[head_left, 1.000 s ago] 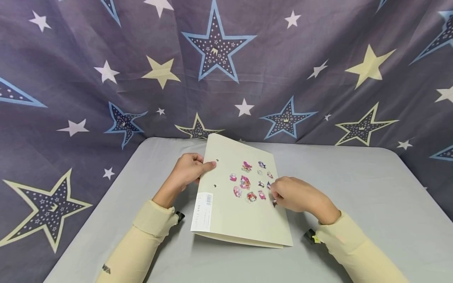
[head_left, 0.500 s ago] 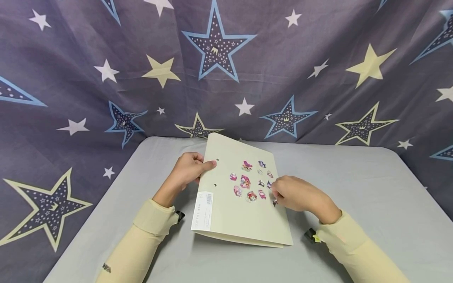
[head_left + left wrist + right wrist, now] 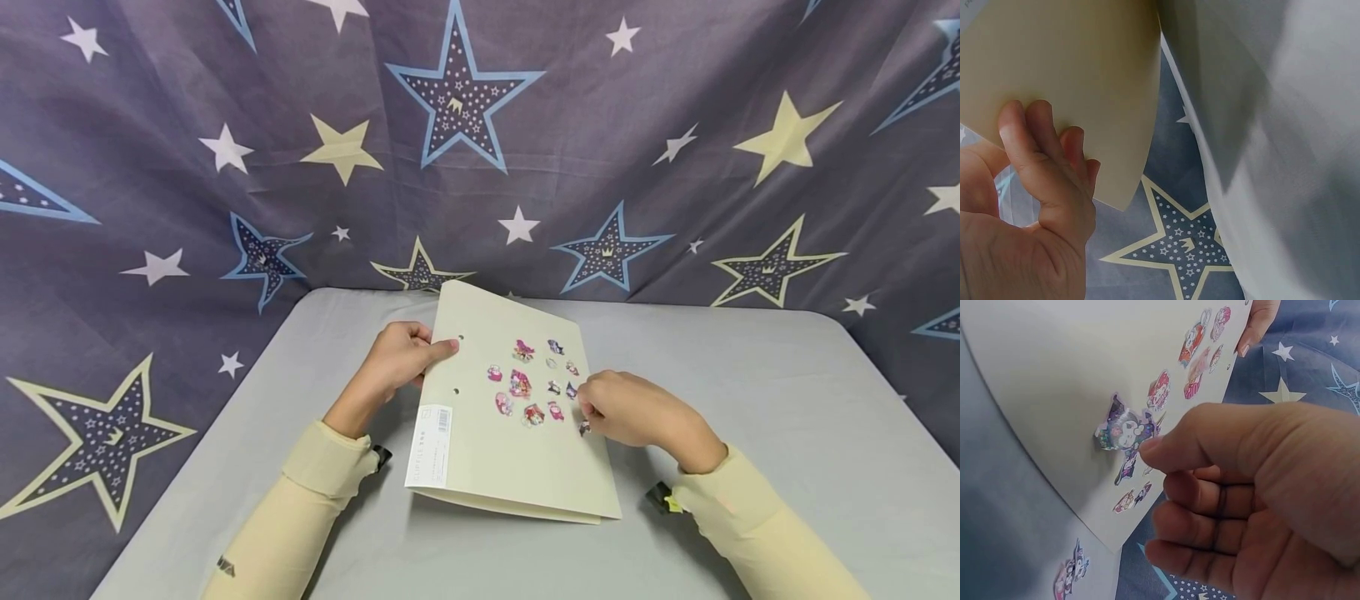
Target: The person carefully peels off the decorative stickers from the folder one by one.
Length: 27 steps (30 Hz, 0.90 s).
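A cream file folder (image 3: 517,467) stands tilted on the table, its front dotted with several colourful cartoon stickers (image 3: 520,383). My left hand (image 3: 401,358) grips its left edge, thumb on the front. In the left wrist view, the fingers (image 3: 1041,134) of that hand lie against the back. Near the folder's right side, my right hand (image 3: 633,408) pinches a dark purple cartoon sticker (image 3: 1125,431) at one edge between thumb and index finger. The index fingertip is hidden behind the thumb. Other stickers (image 3: 1159,392) lie on the folder close beyond that hand.
A white label (image 3: 430,446) and two punched holes run down the folder's left side. The table (image 3: 750,392) has a light grey cover. Behind it hangs a dark curtain (image 3: 480,192) with stars. More stickers (image 3: 1072,572) show on a pale surface past the folder's edge.
My right hand has shifted very slightly right, and the pinched sticker with it. The left hand and the folder stay about as they were.
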Available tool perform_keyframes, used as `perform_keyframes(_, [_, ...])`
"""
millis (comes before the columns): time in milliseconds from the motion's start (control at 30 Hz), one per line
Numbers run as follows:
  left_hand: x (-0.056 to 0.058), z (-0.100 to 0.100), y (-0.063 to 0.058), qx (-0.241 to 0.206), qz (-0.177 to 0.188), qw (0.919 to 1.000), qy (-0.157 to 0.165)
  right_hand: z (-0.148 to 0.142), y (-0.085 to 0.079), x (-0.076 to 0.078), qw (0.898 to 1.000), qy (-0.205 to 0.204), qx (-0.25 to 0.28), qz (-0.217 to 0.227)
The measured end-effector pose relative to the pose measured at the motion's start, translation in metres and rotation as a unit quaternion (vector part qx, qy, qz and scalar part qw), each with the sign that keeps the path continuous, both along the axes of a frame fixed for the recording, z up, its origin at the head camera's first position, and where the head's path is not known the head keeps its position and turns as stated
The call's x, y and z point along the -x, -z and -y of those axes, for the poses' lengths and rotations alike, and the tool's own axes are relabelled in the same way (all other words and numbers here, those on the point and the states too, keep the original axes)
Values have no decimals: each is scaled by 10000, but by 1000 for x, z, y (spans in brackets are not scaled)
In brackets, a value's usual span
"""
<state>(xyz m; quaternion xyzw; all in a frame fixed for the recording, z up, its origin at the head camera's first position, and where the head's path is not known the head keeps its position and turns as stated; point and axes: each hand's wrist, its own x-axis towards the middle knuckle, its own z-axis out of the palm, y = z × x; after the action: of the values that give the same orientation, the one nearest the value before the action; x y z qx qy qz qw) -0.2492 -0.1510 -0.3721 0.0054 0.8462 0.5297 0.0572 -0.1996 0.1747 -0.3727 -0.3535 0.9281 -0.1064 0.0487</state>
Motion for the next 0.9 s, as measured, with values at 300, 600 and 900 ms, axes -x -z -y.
perform_keyframes(300, [0,0,0,13,7,10000,-33,-2,1,0,10000,19,-35,8])
perform_keyframes(600, [0,0,1,48,32,10000,-39,-6,-2,1,9997,229,-90,0])
perform_keyframes(900, [1,0,1,63,14,10000,-28,-18,-4,6,9972,630,-149,380])
